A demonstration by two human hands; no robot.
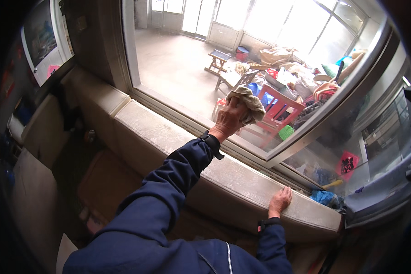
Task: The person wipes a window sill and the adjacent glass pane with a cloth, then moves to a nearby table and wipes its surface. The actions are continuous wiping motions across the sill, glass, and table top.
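My left hand [230,114] is closed around a bunched beige cloth [250,102] and holds it against the glass of a sliding window [178,61]. Part of the cloth is hidden behind my fingers. My right hand [280,201] rests on the top of a cream leather sofa back [239,178], near its right end, with nothing in it. Between my body and the window, the sofa back runs along the metal window track [164,114]. Both wrists carry dark cuffs or bands.
Through the glass I see a red wooden chair [281,106], a folding stool [218,61] and heaped bags [294,75]. A blue plastic bag [322,197] lies by the sofa's right end. The window frame post [328,99] stands right of my left hand.
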